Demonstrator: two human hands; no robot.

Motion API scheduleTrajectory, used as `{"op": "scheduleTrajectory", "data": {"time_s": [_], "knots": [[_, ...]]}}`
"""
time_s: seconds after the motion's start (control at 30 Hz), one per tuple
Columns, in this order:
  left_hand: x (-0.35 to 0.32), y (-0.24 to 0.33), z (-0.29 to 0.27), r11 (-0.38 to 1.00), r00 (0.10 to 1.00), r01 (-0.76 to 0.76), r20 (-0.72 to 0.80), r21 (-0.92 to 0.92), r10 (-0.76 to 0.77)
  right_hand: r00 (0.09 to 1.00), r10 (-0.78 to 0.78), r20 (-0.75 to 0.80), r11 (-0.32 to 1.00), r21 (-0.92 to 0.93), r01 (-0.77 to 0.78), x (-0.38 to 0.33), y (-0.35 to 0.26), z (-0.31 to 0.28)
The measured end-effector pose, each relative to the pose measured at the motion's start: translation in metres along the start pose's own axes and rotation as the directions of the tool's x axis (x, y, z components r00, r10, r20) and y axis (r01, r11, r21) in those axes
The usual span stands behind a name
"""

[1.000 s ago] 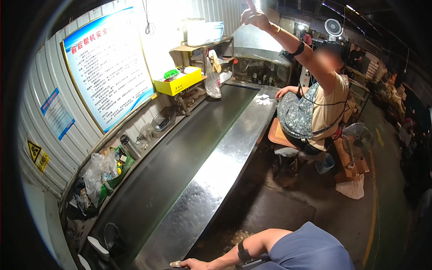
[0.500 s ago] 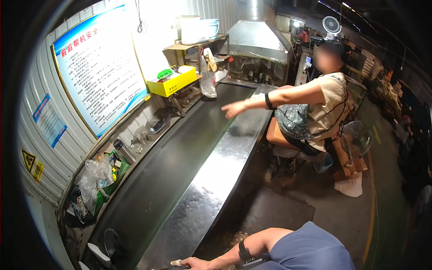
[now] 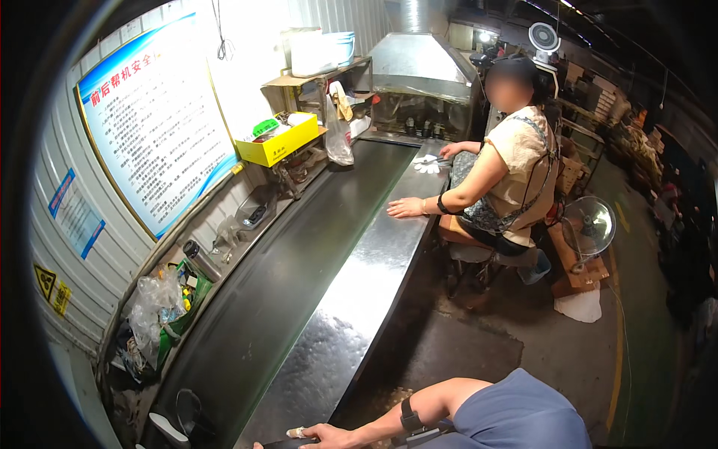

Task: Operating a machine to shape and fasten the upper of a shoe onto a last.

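Co-worker's nearer hand has come down from pointing out over the dark belt and now lies palm down on the metal tabletop; whole view shifted slightly. Nearest, at the lower edge: right hand gripping a dark item, fingers closed on its right end, one digit in a pale wrap. Item is cut by the frame, kind not certain. Position: just left of the right hand, by the near end of the tabletop; resting or lifted, cannot tell. Long axis visible: roughly left–right, right end slightly higher, so the left end points toward the lower left, across the run of the tabletop. Of the own hands, right is the one on it; a sliver of finger shows at the item's left end, owner unclear, so left hand's state cannot be told. Further left, apart from the item: white-edged shoe, long axis slanting from upper left to lower right, toe direction unclear. Midway along the wall side: flask, tilted, beside a heap of clear plastic. Farther: white gloves on the tabletop, near the co-worker's other hand; beyond them, metal hood
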State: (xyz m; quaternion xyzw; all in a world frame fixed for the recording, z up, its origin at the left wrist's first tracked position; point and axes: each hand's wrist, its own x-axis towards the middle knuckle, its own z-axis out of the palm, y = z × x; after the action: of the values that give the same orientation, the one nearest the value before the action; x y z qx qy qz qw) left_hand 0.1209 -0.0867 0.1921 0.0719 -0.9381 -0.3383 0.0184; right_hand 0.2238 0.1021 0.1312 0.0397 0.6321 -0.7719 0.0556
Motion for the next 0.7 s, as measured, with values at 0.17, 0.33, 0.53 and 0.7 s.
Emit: {"op": "scheduleTrajectory", "data": {"time_s": [0.17, 0.33, 0.53, 0.7], "knots": [[0.010, -0.013, 0.008, 0.996, 0.999, -0.037, -0.018, -0.085, 0.036, 0.997, 0.034, 0.070, 0.991, -0.132, -0.024, 0.007, -0.001, -0.004], [0.013, -0.021, 0.011, 0.992, 0.999, -0.027, -0.042, -0.125, 0.022, 0.999, 0.032, 0.043, 0.995, -0.098, -0.028, 0.008, -0.003, -0.002], [0.010, -0.013, 0.009, 0.987, 0.998, -0.041, -0.043, -0.154, 0.035, 0.999, -0.027, -0.019, 0.991, -0.128, 0.024, 0.011, -0.006, -0.001], [0.011, -0.009, 0.007, 0.995, 0.999, -0.005, -0.042, -0.102, 0.001, 0.997, 0.045, 0.060, 0.992, -0.122, -0.038, 0.014, -0.005, -0.004]]}}
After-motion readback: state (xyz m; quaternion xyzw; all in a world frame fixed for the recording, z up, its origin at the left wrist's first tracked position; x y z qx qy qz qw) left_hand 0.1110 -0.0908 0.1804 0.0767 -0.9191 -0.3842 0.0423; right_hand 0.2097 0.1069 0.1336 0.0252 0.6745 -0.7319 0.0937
